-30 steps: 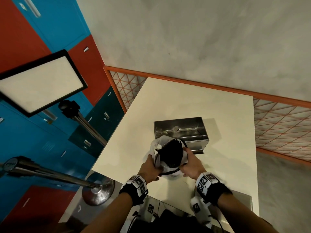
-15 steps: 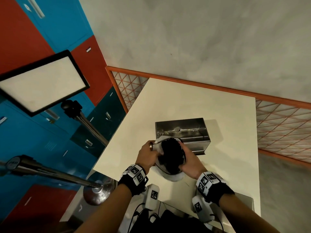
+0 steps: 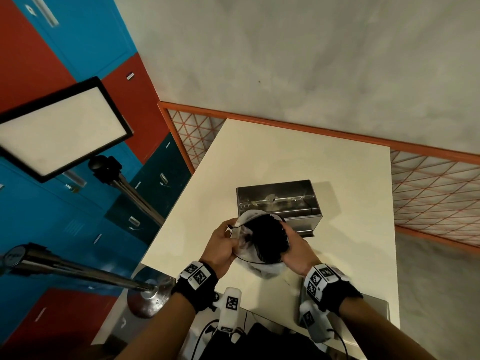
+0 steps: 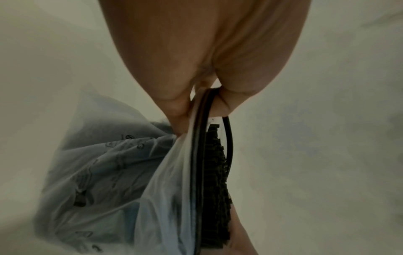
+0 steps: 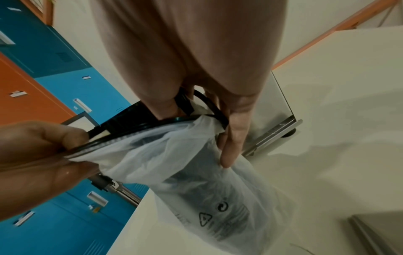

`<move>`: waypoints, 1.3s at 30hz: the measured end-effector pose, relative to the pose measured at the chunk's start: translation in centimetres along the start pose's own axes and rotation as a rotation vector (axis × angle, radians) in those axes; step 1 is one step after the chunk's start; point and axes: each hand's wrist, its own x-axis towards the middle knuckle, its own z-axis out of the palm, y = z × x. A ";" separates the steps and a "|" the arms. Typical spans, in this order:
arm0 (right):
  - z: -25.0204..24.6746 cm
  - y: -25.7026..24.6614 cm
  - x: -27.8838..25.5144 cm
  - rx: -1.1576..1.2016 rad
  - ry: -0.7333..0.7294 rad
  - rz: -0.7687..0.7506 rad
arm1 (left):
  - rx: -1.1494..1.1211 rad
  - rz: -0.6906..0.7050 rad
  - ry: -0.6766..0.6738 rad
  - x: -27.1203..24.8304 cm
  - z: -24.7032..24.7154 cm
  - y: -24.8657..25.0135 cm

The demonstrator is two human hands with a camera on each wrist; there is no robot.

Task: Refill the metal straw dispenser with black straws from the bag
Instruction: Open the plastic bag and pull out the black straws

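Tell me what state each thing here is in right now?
Bag: mouth pulled open, bottom resting on the table.
Straws: black bundle, still in the bag.
Dispenser: on the table, top open; contents unclear.
Left hand: pinches the bag's rim.
Right hand: grips the opposite rim.

White table (image 3: 298, 157) against a grey wall (image 3: 311, 61). Orange-framed mesh panel (image 3: 436, 193) runs along its far and right sides. Left: red and blue lockers (image 3: 85, 48), darker teal drawers (image 3: 155, 183) lower down. Lit light panel (image 3: 57, 131) on a metal stand (image 3: 135, 196). Second metal pole (image 3: 78, 271) goes down to a round base (image 3: 150, 297). Flat metal piece (image 3: 374, 307) on the table's near right corner.
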 end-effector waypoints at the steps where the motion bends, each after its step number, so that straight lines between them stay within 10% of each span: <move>1: 0.1 0.0 0.1 -0.010 -0.003 0.000 | 0.020 0.003 0.017 0.2 -0.1 -0.2; 10: 1.0 0.3 0.1 -0.162 -0.045 -0.010 | 0.795 0.106 0.027 2.4 -1.4 -2.3; 16: 0.5 0.5 -0.4 -0.136 -0.064 -0.055 | 0.542 0.203 0.003 2.8 -1.3 0.4; 26: 0.7 0.5 -0.5 -0.113 -0.072 0.050 | 0.121 -0.124 0.122 3.2 -0.4 -1.1; 39: -0.5 -0.1 -0.5 -0.204 -0.134 0.178 | 0.706 -0.222 0.084 -0.3 -1.2 1.6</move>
